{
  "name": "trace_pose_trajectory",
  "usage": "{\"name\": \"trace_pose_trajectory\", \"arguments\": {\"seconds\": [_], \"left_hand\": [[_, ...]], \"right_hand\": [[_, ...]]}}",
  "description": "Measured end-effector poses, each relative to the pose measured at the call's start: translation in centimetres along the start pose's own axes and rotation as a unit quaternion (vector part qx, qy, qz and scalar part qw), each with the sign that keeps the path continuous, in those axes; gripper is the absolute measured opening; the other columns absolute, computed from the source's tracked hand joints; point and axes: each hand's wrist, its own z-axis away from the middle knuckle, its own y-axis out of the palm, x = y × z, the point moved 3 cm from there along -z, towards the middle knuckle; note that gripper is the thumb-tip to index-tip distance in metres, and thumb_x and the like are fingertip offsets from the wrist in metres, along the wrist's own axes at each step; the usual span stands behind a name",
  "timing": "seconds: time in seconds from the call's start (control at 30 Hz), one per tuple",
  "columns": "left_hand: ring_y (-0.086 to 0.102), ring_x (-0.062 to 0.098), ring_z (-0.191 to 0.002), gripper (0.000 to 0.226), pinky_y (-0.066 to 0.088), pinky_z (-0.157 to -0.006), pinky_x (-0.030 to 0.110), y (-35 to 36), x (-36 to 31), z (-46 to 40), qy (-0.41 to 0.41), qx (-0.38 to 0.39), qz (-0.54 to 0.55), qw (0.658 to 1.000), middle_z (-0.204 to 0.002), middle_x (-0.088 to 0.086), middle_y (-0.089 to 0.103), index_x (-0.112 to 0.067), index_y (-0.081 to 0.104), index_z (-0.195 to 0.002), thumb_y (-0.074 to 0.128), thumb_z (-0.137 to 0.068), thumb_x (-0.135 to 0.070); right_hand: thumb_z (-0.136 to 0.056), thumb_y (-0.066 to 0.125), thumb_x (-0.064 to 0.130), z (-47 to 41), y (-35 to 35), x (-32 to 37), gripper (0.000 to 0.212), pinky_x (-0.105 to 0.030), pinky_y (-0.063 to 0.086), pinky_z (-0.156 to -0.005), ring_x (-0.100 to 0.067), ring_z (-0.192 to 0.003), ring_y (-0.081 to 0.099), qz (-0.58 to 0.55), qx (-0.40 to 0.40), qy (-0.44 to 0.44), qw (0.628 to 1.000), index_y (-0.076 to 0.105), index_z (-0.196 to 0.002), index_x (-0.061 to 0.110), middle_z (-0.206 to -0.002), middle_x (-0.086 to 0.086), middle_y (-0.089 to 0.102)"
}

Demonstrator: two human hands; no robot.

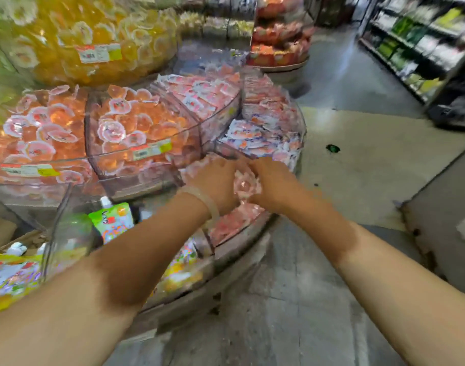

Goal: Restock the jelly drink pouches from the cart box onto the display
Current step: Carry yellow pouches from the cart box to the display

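Both my hands reach into the lowest tier of a round clear-walled display (255, 228), over a bin of pink jelly cups (234, 220). My left hand (213, 180) and my right hand (272, 180) sit on either side of one pink jelly cup (244, 184), their fingers curled around it. A green jelly drink pouch (114, 220) with a white spout stands upright in the neighbouring compartment to the left. More yellow and orange pouches (182, 270) lie in the bin under my left forearm. The image is blurred.
Upper tiers hold orange jelly cups (136, 125), flat pink sachets (263, 133) and yellow cups (94, 35). A cardboard box with bright pouches (12, 276) sits at the lower left. Open floor (358, 159) spreads to the right, with shelving (424, 48) along the far right.
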Motion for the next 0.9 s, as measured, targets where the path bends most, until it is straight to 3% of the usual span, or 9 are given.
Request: {"name": "trace_pose_trajectory", "arguments": {"seconds": [0.07,0.13,0.2,0.33,0.43,0.63,0.77,0.9], "left_hand": [[0.056,0.035,-0.108,0.065,0.048,-0.087,0.040,2.0,-5.5,-0.6,0.026,0.024,0.004,0.999,-0.118,0.012,0.056,-0.015,0.050,-0.122,0.069,-0.066,-0.043],[0.057,0.035,-0.108,0.054,0.048,-0.082,0.037,4.6,-11.4,-1.2,0.060,0.060,0.007,0.996,-0.117,0.011,0.057,-0.013,0.050,-0.119,0.067,-0.073,-0.036],[0.052,0.031,-0.119,0.059,0.045,-0.093,0.037,7.2,-17.8,-1.9,0.101,0.082,0.003,0.991,-0.127,0.010,0.054,-0.015,0.046,-0.130,0.068,-0.078,-0.032],[0.037,0.032,-0.134,0.083,0.035,-0.108,0.041,11.4,-31.5,-2.3,0.172,0.141,-0.007,0.975,-0.146,0.011,0.037,-0.014,0.024,-0.147,0.071,-0.081,-0.034],[0.037,0.032,-0.133,0.079,0.035,-0.108,0.040,13.8,-40.8,-2.1,0.234,0.160,-0.008,0.959,-0.145,0.013,0.038,-0.013,0.027,-0.145,0.070,-0.081,-0.030],[0.036,0.032,-0.131,0.072,0.037,-0.107,0.040,18.4,-56.5,-1.5,0.348,0.200,-0.015,0.916,-0.142,0.012,0.038,-0.015,0.027,-0.144,0.064,-0.083,-0.026],[0.034,0.032,-0.131,0.075,0.036,-0.107,0.042,21.3,-65.5,-1.6,0.418,0.222,-0.027,0.881,-0.141,0.011,0.037,-0.014,0.028,-0.143,0.065,-0.082,-0.036],[0.034,0.031,-0.132,0.069,0.037,-0.107,0.043,23.8,-73.6,-3.2,0.477,0.236,-0.029,0.846,-0.140,0.011,0.038,-0.014,0.033,-0.139,0.067,-0.082,-0.034]], "right_hand": [[-0.081,0.067,0.028,4.3,-1.9,-5.1,0.058,-0.035,0.035,-0.099,-0.031,-0.124,0.045,-0.007,-0.015,0.053,0.998,0.046,-0.133,0.011,-0.132,-0.016,0.050],[-0.085,0.066,0.020,8.9,-3.6,-10.1,0.064,-0.030,0.025,-0.103,-0.030,-0.131,0.038,-0.008,-0.003,0.100,0.995,0.036,-0.140,0.007,-0.141,-0.016,0.042],[-0.087,0.064,0.024,13.7,-5.0,-15.3,0.073,-0.033,0.022,-0.108,-0.031,-0.136,0.031,0.017,0.018,0.162,0.986,0.023,-0.146,0.009,-0.147,-0.015,0.033],[-0.082,0.070,0.034,23.1,-7.3,-25.0,0.079,-0.038,0.031,-0.107,-0.031,-0.134,0.034,0.043,0.007,0.278,0.960,0.026,-0.144,0.012,-0.146,-0.012,0.036],[-0.081,0.071,0.037,30.3,-8.9,-30.9,0.080,-0.042,0.038,-0.104,-0.032,-0.133,0.035,0.037,-0.014,0.346,0.937,0.028,-0.144,0.015,-0.145,-0.010,0.037],[-0.081,0.070,0.032,42.4,-11.4,-40.1,0.072,-0.044,0.036,-0.107,-0.032,-0.134,0.033,0.001,-0.053,0.472,0.880,0.034,-0.140,0.013,-0.144,-0.009,0.037],[-0.079,0.071,0.033,47.8,-12.4,-45.9,0.073,-0.045,0.037,-0.106,-0.032,-0.134,0.034,-0.011,-0.077,0.536,0.840,0.035,-0.139,0.013,-0.143,-0.009,0.038],[-0.079,0.070,0.036,50.8,-13.7,-52.3,0.076,-0.045,0.035,-0.108,-0.032,-0.134,0.033,-0.006,-0.087,0.584,0.807,0.034,-0.141,0.012,-0.144,-0.010,0.037]]}}
